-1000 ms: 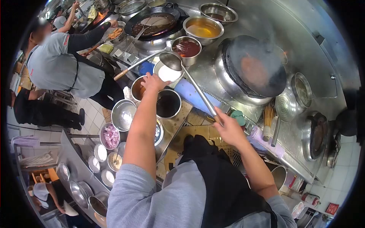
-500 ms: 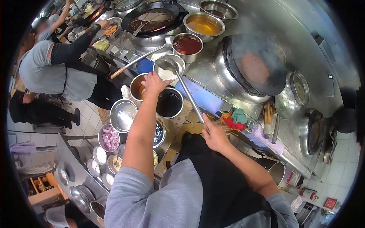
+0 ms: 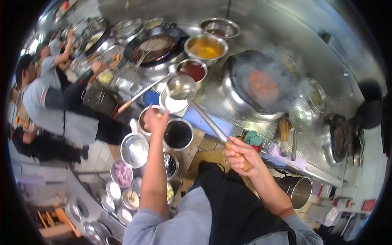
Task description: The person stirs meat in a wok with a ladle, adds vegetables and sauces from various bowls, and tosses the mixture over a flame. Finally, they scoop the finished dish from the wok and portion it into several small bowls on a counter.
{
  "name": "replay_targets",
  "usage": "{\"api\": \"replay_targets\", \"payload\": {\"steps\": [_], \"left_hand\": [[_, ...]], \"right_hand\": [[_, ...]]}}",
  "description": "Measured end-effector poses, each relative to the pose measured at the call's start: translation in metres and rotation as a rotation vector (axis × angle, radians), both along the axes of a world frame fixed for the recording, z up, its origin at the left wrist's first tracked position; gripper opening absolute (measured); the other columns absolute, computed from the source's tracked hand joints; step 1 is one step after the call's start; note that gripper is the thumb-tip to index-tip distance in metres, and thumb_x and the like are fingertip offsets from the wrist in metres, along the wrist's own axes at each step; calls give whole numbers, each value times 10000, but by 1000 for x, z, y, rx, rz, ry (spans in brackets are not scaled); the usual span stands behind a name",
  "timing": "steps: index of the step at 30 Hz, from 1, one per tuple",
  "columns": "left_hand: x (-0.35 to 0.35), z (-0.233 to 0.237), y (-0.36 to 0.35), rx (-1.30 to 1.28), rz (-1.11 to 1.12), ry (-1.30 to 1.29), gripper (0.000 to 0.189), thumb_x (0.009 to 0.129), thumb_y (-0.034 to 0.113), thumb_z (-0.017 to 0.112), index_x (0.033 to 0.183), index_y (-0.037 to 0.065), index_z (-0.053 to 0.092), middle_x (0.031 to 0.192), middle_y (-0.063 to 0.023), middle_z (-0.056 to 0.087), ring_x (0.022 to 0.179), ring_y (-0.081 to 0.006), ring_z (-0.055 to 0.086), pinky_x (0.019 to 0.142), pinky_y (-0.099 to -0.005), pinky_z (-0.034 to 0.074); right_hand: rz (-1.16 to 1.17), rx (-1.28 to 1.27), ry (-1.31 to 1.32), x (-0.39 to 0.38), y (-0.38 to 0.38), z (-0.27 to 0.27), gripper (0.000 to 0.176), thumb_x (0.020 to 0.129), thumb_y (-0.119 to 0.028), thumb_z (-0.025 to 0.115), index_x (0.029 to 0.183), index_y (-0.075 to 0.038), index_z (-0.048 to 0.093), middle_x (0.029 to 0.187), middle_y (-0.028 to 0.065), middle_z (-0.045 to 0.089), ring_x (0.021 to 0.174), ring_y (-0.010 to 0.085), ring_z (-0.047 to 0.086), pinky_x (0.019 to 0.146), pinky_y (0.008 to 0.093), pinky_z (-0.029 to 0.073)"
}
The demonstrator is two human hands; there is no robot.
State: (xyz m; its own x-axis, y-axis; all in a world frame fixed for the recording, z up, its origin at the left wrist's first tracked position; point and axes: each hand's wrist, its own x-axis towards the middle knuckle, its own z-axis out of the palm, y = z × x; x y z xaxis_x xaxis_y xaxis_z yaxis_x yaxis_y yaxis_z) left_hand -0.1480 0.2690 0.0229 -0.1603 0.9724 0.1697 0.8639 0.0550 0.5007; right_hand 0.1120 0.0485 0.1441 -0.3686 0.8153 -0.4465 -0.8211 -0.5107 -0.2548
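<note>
My right hand [image 3: 241, 156] is wrapped round the wooden handle of a steel ladle [image 3: 181, 86]. The ladle's bowl hangs above a pot of white contents [image 3: 173, 102], in front of a pot of dark red sauce [image 3: 192, 70]. My left hand [image 3: 155, 119] hovers over the edge of a brownish pot [image 3: 143, 122], thumb and forefinger apart; the hand is slightly blurred and I see nothing in it. Beside it stands a pot of black liquid [image 3: 178, 134]. To the right, a wok [image 3: 263, 87] with reddish contents gives off smoke.
A bowl of yellow oil [image 3: 206, 48] and a second wok [image 3: 153, 49] stand at the back. A perforated skimmer [image 3: 301, 116] and bamboo brush [image 3: 284, 132] lie at right. Chopped onion [image 3: 122, 173] fills a bowl at lower left. A co-worker [image 3: 49, 98] works at far left.
The ladle's bowl has turned and my right hand now grips its wooden handle end. My left hand has drawn back and lifted slightly. The view has shifted a little.
</note>
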Motion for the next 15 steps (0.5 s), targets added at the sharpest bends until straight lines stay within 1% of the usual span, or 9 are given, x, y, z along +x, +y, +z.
{"api": "replay_targets", "payload": {"steps": [2,3,4,5,7,10,12,13,15], "left_hand": [[-12,-6,-19,116,-55,-295,594,749,350,679,1207,21,490,1201,-179,510,1120,-345,456,948,-431,358],[-13,-6,-32,188,-131,-410,484,791,296,648,1161,8,527,1148,-185,545,1067,-330,503,933,-410,378],[-18,-26,-35,241,-254,-568,392,816,236,626,1129,11,555,1080,-170,583,1009,-296,546,895,-372,409],[-18,-25,-47,100,-228,-610,310,825,192,618,1074,10,583,1008,-141,610,956,-253,571,867,-340,424],[-1,-13,-71,-50,-250,-591,257,826,172,617,1020,6,585,923,-96,626,841,-178,584,773,-283,452],[50,-2,-92,-95,-483,-594,232,801,164,635,986,27,613,888,-85,633,804,-170,587,737,-280,461],[96,10,-105,-91,-670,-481,214,778,178,650,935,34,629,884,-99,634,812,-204,598,741,-307,470],[122,17,-113,-65,-777,-434,214,766,193,659,907,34,635,886,-110,633,819,-226,605,745,-323,475],[176,26,-130,-109,-970,-291,312,744,286,677,938,46,628,904,-115,633,876,-262,603,769,-362,473]], "right_hand": [[-114,-15,411,16,-17,14,327,901,-78,472,1207,-179,415,804,53,432,497,77,415,412,209,377],[-192,17,397,26,-28,19,327,901,-78,472,1207,-179,415,804,53,432,497,77,415,412,209,377],[-201,68,372,37,-39,22,332,899,-78,475,1209,-180,412,813,57,431,515,79,421,424,211,381],[-197,110,350,46,-49,24,337,898,-78,479,1210,-182,409,821,60,430,532,82,427,436,213,386],[-317,83,67,61,-63,39,347,884,-60,499,1199,-172,409,862,84,444,548,93,422,464,223,391],[-346,170,-195,94,-72,43,476,869,-49,505,1309,-143,348,795,58,454,557,88,437,478,206,400],[-60,-74,-1479,113,-70,51,491,855,-73,504,1324,-122,366,723,86,538,569,190,530,525,287,457],[-66,-73,-1482,129,-69,40,491,855,-73,504,1324,-122,366,723,86,538,569,190,530,525,287,457],[-98,128,-2287,173,-65,-7,486,831,-102,499,1309,-106,408,718,141,608,665,315,595,627,377,486]]}}
